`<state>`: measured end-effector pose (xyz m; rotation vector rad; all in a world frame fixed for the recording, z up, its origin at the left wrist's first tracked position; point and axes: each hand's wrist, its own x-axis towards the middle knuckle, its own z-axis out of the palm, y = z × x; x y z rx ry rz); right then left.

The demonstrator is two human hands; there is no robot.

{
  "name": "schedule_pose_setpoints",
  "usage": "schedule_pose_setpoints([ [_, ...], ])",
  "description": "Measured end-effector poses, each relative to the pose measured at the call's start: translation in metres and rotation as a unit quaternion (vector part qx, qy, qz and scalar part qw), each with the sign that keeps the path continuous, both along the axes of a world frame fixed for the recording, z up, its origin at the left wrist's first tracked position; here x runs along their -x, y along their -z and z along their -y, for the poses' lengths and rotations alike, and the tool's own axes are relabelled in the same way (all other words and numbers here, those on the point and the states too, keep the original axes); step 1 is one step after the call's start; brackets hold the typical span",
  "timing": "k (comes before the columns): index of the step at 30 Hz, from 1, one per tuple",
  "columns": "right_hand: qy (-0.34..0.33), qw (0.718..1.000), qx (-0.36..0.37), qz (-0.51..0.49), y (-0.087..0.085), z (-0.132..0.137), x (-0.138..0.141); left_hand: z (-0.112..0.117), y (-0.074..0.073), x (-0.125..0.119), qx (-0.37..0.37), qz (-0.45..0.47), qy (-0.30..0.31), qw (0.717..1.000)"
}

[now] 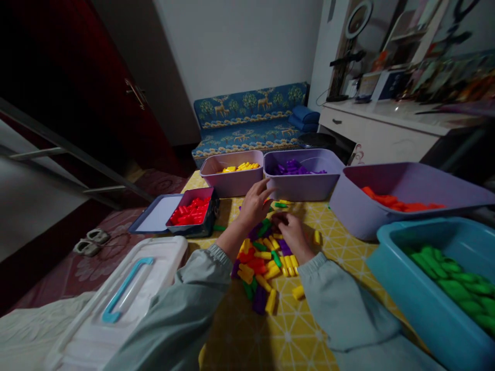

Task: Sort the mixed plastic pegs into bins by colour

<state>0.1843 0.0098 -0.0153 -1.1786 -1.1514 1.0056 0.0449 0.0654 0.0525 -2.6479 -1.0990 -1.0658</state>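
My left hand (256, 202) is raised above the far side of a mixed pile, close to the front wall of the lilac bin of purple pieces (305, 186). Its fingers are stretched and slightly apart, and I see nothing held in them. Lower and to the right, my right hand (293, 233) reaches into the pile with its fingers curled together. What lies between those fingertips is hidden. The pile mixes yellow plastic pieces (288, 265), orange pieces (256, 264), green pieces (276, 258) and purple pieces (260, 300) on the yellow patterned tablecloth (288, 337).
Around the pile stand a pinkish bin of yellow pieces (232, 184), a lilac bin of orange pieces (356, 211), a teal bin of green pieces (406, 281) and an open box of red pieces (195, 232). At left lies a clear lid with a blue handle (158, 273).
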Motion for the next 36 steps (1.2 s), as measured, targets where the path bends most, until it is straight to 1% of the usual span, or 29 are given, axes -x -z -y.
schedule_pose_setpoints([
  [2, -0.001, 1.0, -0.001, 0.002, -0.001, 0.001, 0.0, 0.0, 0.016, 0.012, 0.013, 0.008, -0.015, 1.0],
  [4, 0.003, 1.0, 0.008, 0.001, -0.002, 0.003, 0.0, -0.002, 0.028, 0.019, 0.04, -0.01, -0.053, 0.998],
  [5, 0.005, 1.0, 0.01, 0.001, -0.003, 0.004, 0.0, -0.003, 0.032, 0.021, 0.055, -0.022, -0.075, 0.995],
  [8, 0.005, 1.0, 0.009, -0.004, -0.005, 0.005, 0.001, -0.006, 0.034, 0.021, 0.11, -0.058, -0.138, 0.983],
  [11, 0.005, 1.0, 0.009, -0.006, -0.005, 0.005, 0.001, -0.012, 0.029, 0.015, 0.18, -0.101, -0.168, 0.964],
  [14, 0.007, 1.0, 0.011, -0.008, -0.006, 0.005, 0.002, -0.019, 0.025, 0.008, 0.233, -0.137, -0.168, 0.948],
  [16, 0.009, 1.0, 0.011, -0.013, -0.007, 0.006, 0.002, -0.022, 0.024, 0.005, 0.246, -0.147, -0.164, 0.944],
  [21, 0.01, 0.999, 0.014, -0.031, -0.01, 0.007, 0.002, -0.02, 0.026, 0.01, 0.215, -0.131, -0.136, 0.958],
  [24, 0.033, 0.999, 0.009, -0.042, -0.012, 0.009, 0.003, -0.014, 0.026, 0.018, 0.218, -0.12, -0.111, 0.962],
  [26, 0.062, 0.998, -0.008, -0.032, -0.013, 0.01, 0.004, -0.009, 0.023, 0.023, 0.223, -0.124, -0.091, 0.963],
  [28, 0.097, 0.994, -0.037, -0.015, -0.015, 0.011, 0.004, -0.004, 0.016, 0.027, 0.231, -0.124, -0.063, 0.963],
  [30, 0.132, 0.989, -0.064, -0.005, -0.017, 0.011, 0.003, 0.001, 0.006, 0.03, 0.255, -0.127, -0.024, 0.958],
  [31, 0.149, 0.986, -0.071, -0.003, -0.019, 0.01, 0.002, 0.004, -0.001, 0.031, 0.279, -0.131, -0.003, 0.951],
  [33, 0.182, 0.98, -0.081, 0.0, -0.02, 0.009, -0.001, 0.01, -0.016, 0.032, 0.353, -0.15, 0.046, 0.922],
  [36, 0.232, 0.967, -0.105, -0.003, -0.021, 0.006, -0.005, 0.016, -0.04, 0.029, 0.461, -0.18, 0.116, 0.861],
])
